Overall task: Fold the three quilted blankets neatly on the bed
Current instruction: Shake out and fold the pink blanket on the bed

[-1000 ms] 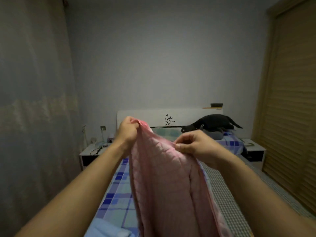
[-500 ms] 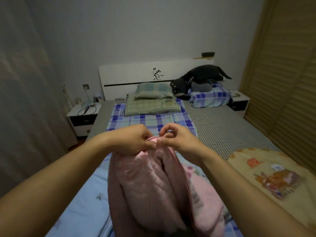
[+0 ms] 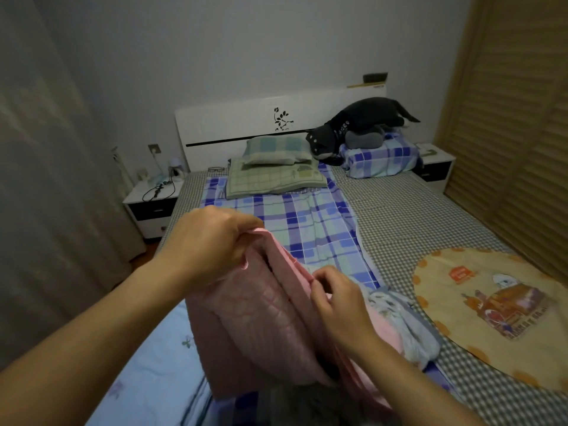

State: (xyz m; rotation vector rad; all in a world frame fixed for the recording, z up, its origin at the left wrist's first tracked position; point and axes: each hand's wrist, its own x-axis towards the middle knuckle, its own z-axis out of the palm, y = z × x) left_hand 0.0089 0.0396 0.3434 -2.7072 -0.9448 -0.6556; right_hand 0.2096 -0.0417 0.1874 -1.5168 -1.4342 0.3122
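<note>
So I pinch the pink blanket (image 3: 270, 321) with my left hand (image 3: 209, 241) and right hand (image 3: 335, 299); the yellow blanket (image 3: 491, 305) at three o'clock is still unfolded.

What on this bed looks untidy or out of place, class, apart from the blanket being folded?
A pale blanket lies crumpled in a heap beside the pink quilted blanket that both hands grip. The blue plaid sheet is rucked and askew over the checked mattress cover.

One head-worn view looks forward and down along the bed (image 3: 408, 216), hands close.
</note>
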